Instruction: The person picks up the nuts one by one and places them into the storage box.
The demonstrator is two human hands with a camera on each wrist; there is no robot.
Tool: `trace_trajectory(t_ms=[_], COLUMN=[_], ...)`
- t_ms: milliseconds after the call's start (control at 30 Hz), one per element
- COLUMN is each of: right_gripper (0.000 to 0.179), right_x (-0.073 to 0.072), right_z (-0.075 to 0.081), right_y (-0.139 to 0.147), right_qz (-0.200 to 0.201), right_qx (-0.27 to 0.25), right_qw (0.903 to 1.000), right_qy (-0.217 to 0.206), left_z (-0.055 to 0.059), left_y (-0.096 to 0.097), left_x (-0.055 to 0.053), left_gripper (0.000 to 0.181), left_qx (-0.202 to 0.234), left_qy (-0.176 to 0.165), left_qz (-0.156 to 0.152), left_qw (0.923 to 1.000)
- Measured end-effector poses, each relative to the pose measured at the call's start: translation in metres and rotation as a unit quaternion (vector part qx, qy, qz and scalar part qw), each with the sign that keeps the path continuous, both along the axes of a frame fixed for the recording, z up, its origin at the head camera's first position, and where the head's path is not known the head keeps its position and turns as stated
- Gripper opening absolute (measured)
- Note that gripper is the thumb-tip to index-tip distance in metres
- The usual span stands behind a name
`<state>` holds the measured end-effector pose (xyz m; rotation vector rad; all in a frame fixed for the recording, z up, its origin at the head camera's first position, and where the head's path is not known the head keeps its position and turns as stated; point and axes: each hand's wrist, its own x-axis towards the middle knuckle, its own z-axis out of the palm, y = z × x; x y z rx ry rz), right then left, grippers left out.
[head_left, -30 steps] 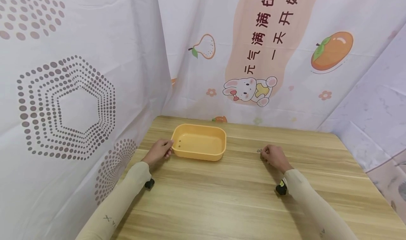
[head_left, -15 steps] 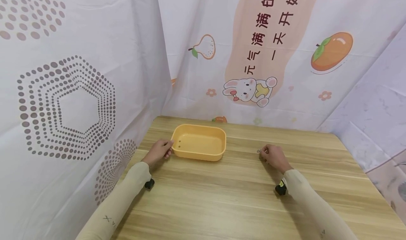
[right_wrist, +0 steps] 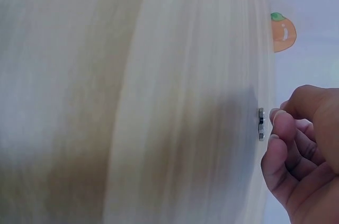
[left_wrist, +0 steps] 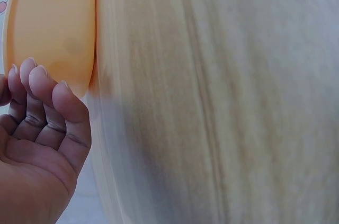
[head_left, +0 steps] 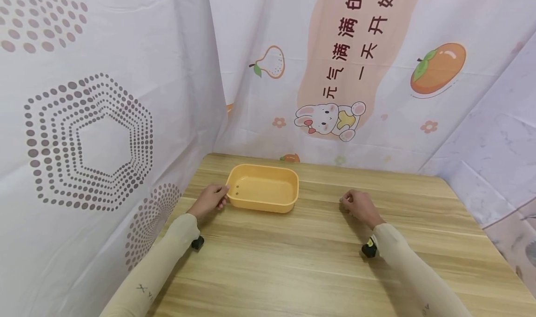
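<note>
A shallow yellow plastic basin (head_left: 264, 203) sits toward the back of the table. My left hand (head_left: 211, 199) grips its left end, thumb at the rim and fingers curled beneath, as the left wrist view also shows. Two small dark round spots (head_left: 237, 186) show on the basin's floor near that end. To the right of the basin, my right hand (head_left: 361, 207) is low over the table, fingers curled and fingertips right at small silvery metal pieces (right_wrist: 261, 123), which look like nuts. I cannot tell whether the fingertips pinch one of them.
The wood-grain table (head_left: 268, 261) reaches back to a printed white curtain (head_left: 259, 107). Another patterned curtain (head_left: 176, 98) hangs close along the left side, near the left arm. A pale curtain (head_left: 490, 140) hangs at the right.
The right hand has shifted slightly left over the metal pieces, so less of them shows in the head view. The left hand and the basin have stayed in place.
</note>
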<state>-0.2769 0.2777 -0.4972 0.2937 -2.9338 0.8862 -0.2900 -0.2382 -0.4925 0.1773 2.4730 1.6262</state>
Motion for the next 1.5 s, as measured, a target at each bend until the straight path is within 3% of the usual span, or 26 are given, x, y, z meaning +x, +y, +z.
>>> trace_trajectory(t_ms=[200,300,400,467,533,1500], right_gripper=[0.018,0.019,0.018,0.018,0.017,0.012], right_x=[0.000,0.000,0.001,0.001,0.001,0.001], right_z=[0.002,0.003,0.005,0.006,0.007,0.010], right_y=[-0.005,-0.007,-0.010,-0.012,-0.014,-0.039], right_qz=[0.004,0.008,0.012,0.014,0.015,0.037], right_qx=[-0.006,-0.008,-0.010,-0.012,-0.012,0.002], right_qw=[1.0000,0.9999,0.9999,0.9998,0.9998,0.9975], right_qy=[-0.002,0.001,0.005,0.008,0.011,0.061], left_z=[-0.001,0.009,0.009,0.009,0.000,0.000], left_y=[0.000,0.002,0.002,0.002,0.000,0.000], left_x=[0.000,0.006,0.005,0.004,-0.001,0.000], left_gripper=[0.044,0.044,0.043,0.042,0.043,0.041], left_qx=[0.001,-0.006,-0.004,-0.006,0.001,0.004], left_qy=[0.001,-0.002,-0.003,0.001,0.004,-0.008], left_qz=[0.003,-0.004,-0.005,-0.006,-0.003,0.001], left_qw=[1.0000,1.0000,1.0000,1.0000,1.0000,1.0000])
